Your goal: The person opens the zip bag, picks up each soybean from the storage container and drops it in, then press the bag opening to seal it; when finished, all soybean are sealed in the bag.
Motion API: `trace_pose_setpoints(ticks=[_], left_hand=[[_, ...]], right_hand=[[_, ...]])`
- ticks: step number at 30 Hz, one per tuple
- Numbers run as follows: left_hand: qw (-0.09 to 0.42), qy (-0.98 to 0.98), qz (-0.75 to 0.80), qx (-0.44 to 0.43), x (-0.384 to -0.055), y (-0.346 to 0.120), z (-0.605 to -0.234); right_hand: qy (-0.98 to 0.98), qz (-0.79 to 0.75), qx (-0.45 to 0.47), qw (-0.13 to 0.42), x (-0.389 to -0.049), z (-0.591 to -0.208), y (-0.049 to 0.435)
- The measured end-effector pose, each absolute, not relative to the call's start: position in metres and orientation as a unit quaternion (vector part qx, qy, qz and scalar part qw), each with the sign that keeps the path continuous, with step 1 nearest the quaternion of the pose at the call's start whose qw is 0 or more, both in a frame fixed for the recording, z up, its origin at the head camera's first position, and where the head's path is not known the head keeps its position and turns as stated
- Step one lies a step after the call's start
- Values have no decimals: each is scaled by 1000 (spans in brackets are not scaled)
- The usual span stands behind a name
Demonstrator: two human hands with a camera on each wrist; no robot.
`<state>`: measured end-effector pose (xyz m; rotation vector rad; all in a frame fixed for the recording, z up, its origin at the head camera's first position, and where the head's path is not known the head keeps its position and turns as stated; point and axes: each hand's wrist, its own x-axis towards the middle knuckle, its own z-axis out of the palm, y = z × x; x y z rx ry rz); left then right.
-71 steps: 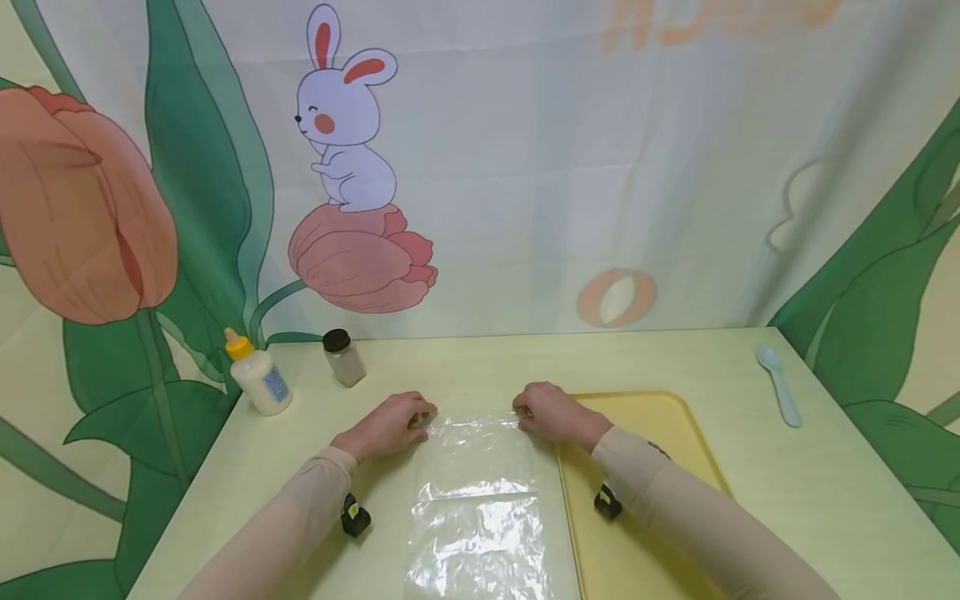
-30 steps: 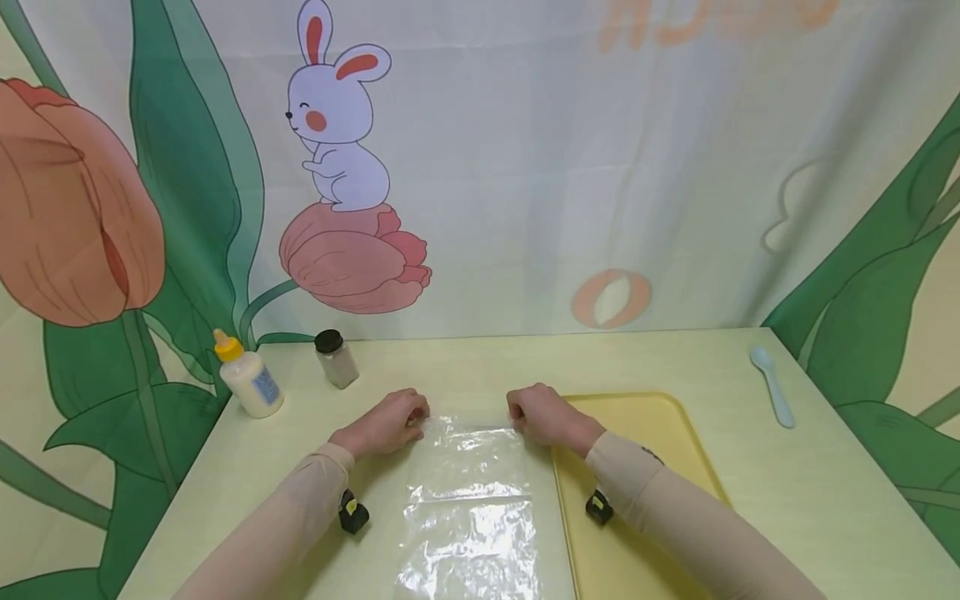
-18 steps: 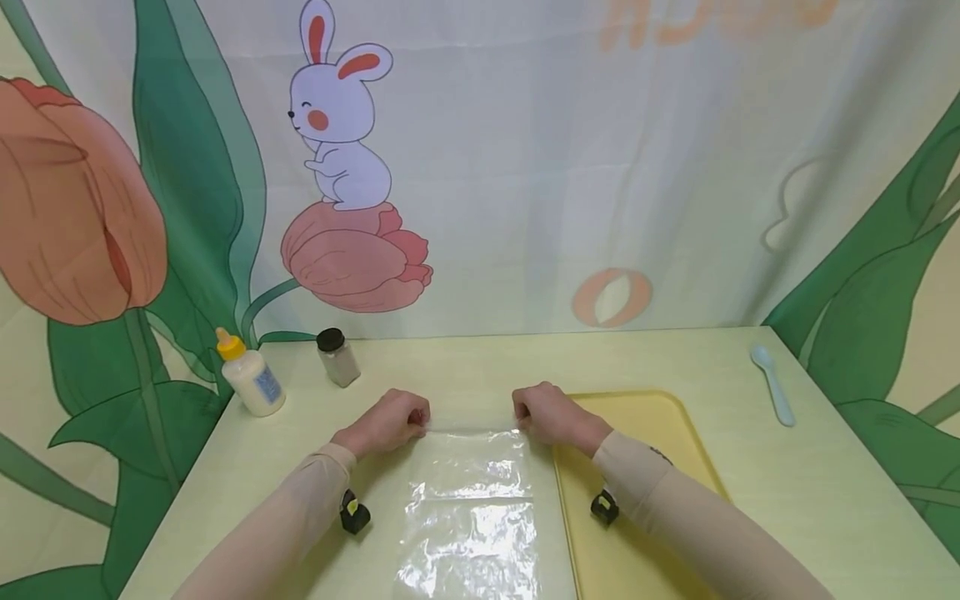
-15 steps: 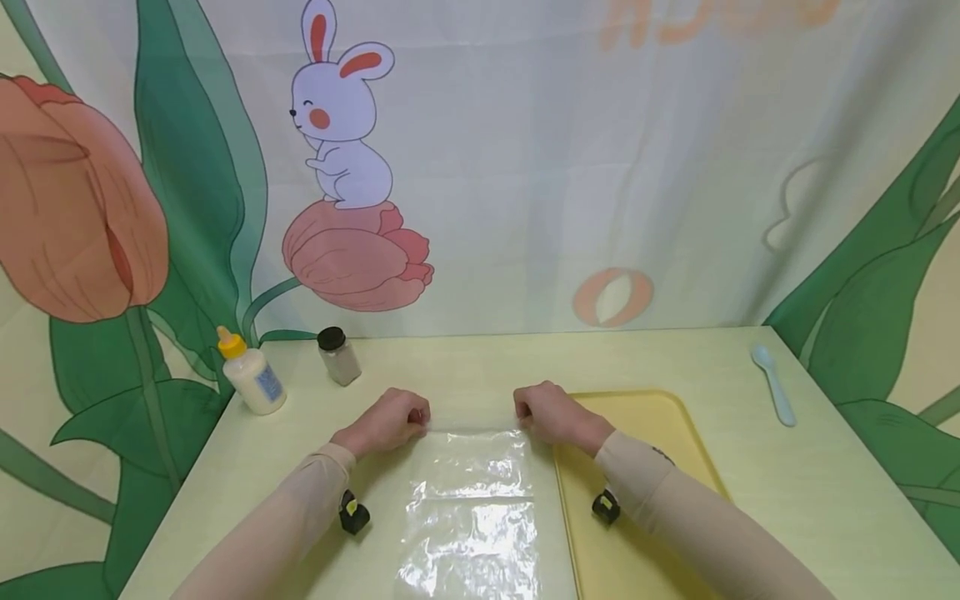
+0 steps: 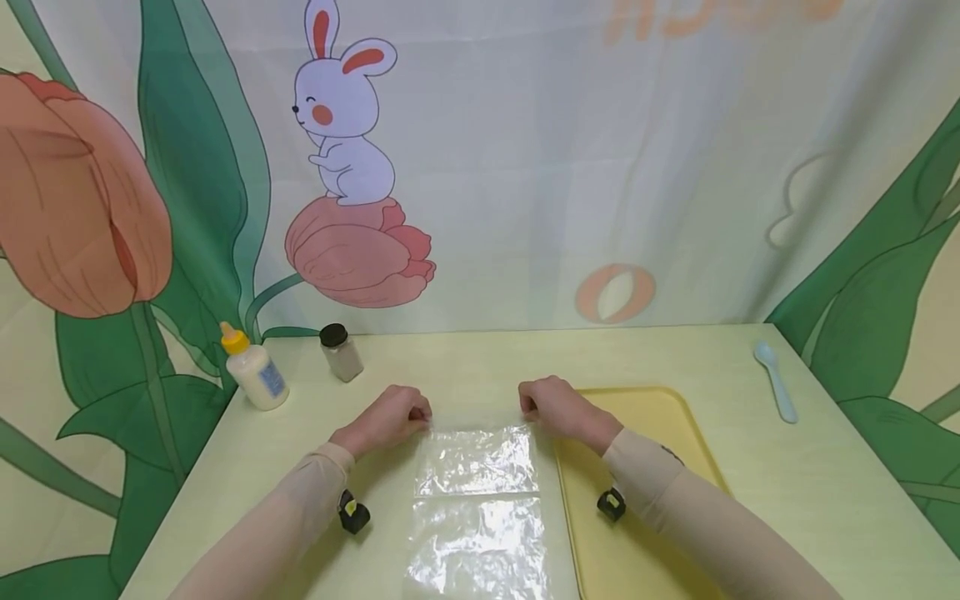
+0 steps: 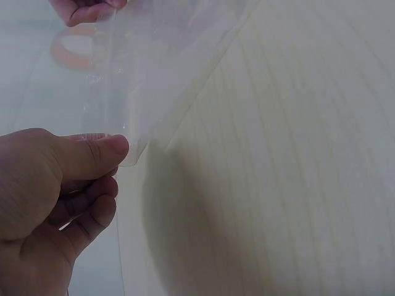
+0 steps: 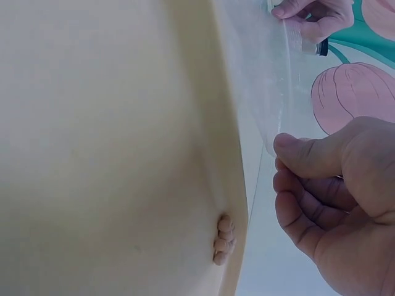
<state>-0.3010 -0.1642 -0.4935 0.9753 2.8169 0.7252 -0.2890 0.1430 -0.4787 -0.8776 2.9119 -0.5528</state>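
A clear plastic zip bag (image 5: 477, 533) lies lengthwise at the middle of the table, glossy, flat and creased across. At its far left corner my left hand (image 5: 392, 413) pinches the edge between thumb and fingers. My right hand (image 5: 561, 408) pinches the far right corner the same way. The left wrist view shows the left thumb (image 6: 92, 154) on top of the film (image 6: 166, 61), whose edge is stretched between both hands. From the right wrist, the other corner sits between thumb and curled forefinger (image 7: 290, 169), beside the tray's rim.
Under my right forearm is a yellow tray (image 5: 693, 429); a small lumpy brown thing (image 7: 224, 239) lies at its edge in the right wrist view. A yellow-capped white bottle (image 5: 257, 375) and black-lidded jar (image 5: 343, 358) stand back left. A light blue spoon (image 5: 777, 383) lies far right.
The right hand has shifted slightly right, away from the left. The bag's upper part looks flatter and more stretched than before. Both hands keep their pinch on its corners.
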Motion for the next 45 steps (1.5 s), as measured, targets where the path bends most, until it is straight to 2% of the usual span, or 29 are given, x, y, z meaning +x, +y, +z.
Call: trace_pose_setpoints(ticks=[23,31,39,45], left_hand=[[8,911,246,332,-289,-158,-474],[4,909,249,335,-282,-158,-468],[-1,904,255,342,-271,-161,-465],[-27,901,253,352,-267,-160,-464]], right_hand=[[936,-210,-282,-2,-276,-463,155],[927,-216,-304,-30,-270,-456,157],[922,-232,-310,-26,-262,-453,160],[922,-233,-307,-30,-255,-448,163]])
